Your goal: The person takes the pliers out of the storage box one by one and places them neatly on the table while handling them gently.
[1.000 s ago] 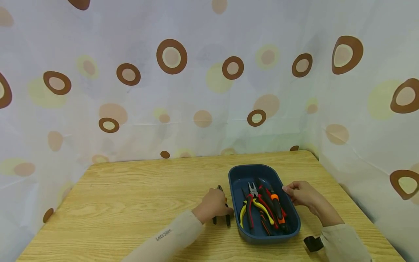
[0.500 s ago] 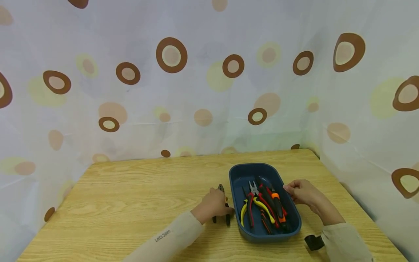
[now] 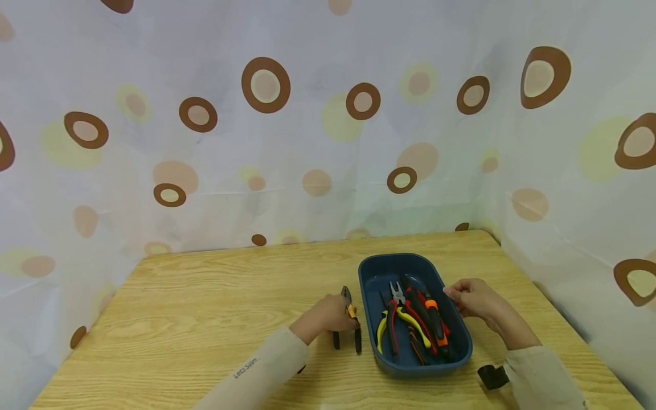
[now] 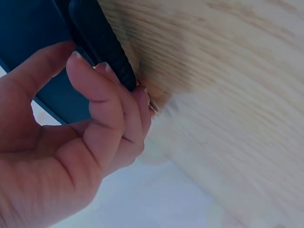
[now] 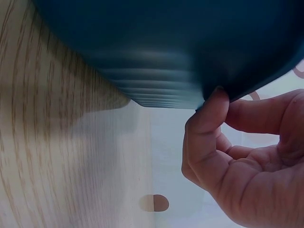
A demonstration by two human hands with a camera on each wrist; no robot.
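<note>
My left hand (image 3: 333,313) is over a pair of black-and-orange pliers (image 3: 351,311) lying on the table, just left of a blue tray (image 3: 369,347). In the left wrist view its curled fingers hold a ridged black handle (image 4: 102,40), with the thumb tip close to it. The pliers' head points away from me and both handle ends stick out below the hand. At the tray's right side, my right hand (image 3: 476,299) pinches the rim between thumb and fingers; the right wrist view shows this grip (image 5: 223,152) from outside the wall.
Inside the tray lie several hand tools, among them pliers with red-and-black handles (image 3: 392,327), yellow handles (image 3: 412,328) and an orange-and-black handle (image 3: 434,322). Under everything is a wooden table (image 3: 205,319), with a patterned sheet (image 3: 230,154) hanging behind it.
My left hand has shifted slightly left, baring more of the pliers' orange part. The right hand stays on the tray rim, and the tray looks still.
</note>
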